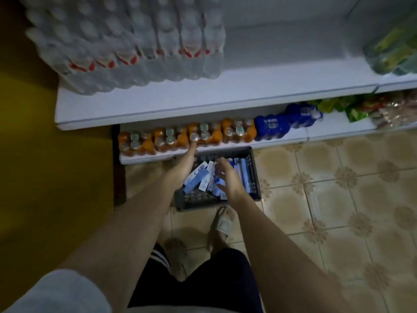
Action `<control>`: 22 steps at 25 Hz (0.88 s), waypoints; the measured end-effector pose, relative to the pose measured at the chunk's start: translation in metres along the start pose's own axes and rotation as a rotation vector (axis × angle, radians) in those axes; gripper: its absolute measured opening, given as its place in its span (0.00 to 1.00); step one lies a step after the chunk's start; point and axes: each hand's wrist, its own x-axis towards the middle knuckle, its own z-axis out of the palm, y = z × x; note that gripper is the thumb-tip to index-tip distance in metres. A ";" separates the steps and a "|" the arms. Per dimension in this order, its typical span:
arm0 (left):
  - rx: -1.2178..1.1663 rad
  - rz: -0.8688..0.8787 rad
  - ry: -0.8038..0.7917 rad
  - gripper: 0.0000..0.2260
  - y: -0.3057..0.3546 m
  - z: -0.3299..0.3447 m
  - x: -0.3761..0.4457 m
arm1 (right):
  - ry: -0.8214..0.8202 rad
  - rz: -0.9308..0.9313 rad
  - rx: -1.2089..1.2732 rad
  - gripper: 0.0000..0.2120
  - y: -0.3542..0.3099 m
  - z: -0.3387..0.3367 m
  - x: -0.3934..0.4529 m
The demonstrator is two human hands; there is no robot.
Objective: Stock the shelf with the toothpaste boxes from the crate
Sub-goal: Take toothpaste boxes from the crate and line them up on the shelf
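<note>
A dark grey plastic crate [253,168] stands on the tiled floor against the bottom shelf. Inside it lie several blue-and-white toothpaste boxes [198,177], some loose and slanted, others in a row at the right. My left hand [186,164] reaches over the crate's left rim with fingers stretched toward the far edge, holding nothing that I can see. My right hand [228,177] hovers over the boxes in the crate's middle, fingers spread and relaxed. Above, the white shelf [259,86] has bare room at its centre and right.
Shrink-wrapped water bottle packs [135,41] fill the white shelf's left. Orange drink packs [187,137] and blue bottle packs [284,123] line the bottom shelf. Green snack bags [392,50] sit at the right. A yellow wall [40,154] borders the left. My sandalled foot [222,224] stands behind the crate.
</note>
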 end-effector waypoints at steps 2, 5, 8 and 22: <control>0.010 -0.072 -0.028 0.30 -0.024 0.037 0.042 | 0.017 0.083 0.050 0.24 0.026 -0.027 0.036; 0.080 -0.169 -0.093 0.26 -0.058 0.081 0.096 | 0.082 0.150 0.111 0.22 0.071 -0.061 0.092; 0.120 -0.216 -0.164 0.24 -0.105 0.122 0.174 | 0.169 0.185 0.143 0.19 0.130 -0.093 0.162; 0.338 0.095 -0.023 0.26 -0.228 0.222 0.409 | 0.246 0.106 -0.398 0.20 0.284 -0.160 0.369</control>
